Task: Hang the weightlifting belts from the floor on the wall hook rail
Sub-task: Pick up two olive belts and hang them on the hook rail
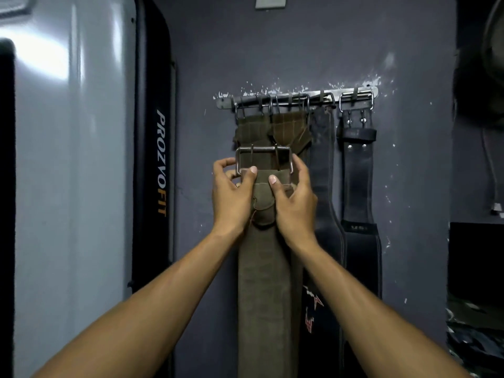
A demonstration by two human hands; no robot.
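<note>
Both the left hand (pixel 231 190) and right hand (pixel 293 203) grip the olive suede belt (pixel 263 282) just below its steel buckle (pixel 264 159), under the metal wall hook rail (pixel 297 97), whose left end is crowded with two olive belts (pixel 272 126) and whose right end holds two black leather belts (pixel 357 170).

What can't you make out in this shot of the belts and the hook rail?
Head view only:
- Free hooks on the metal hook rail: buckles crowd it.
- Lower end of the olive suede belt: cut off by the bottom edge.
- Its strap under the left hand and right hand: covered.
- Black leather belt's stamped label: too small.
</note>
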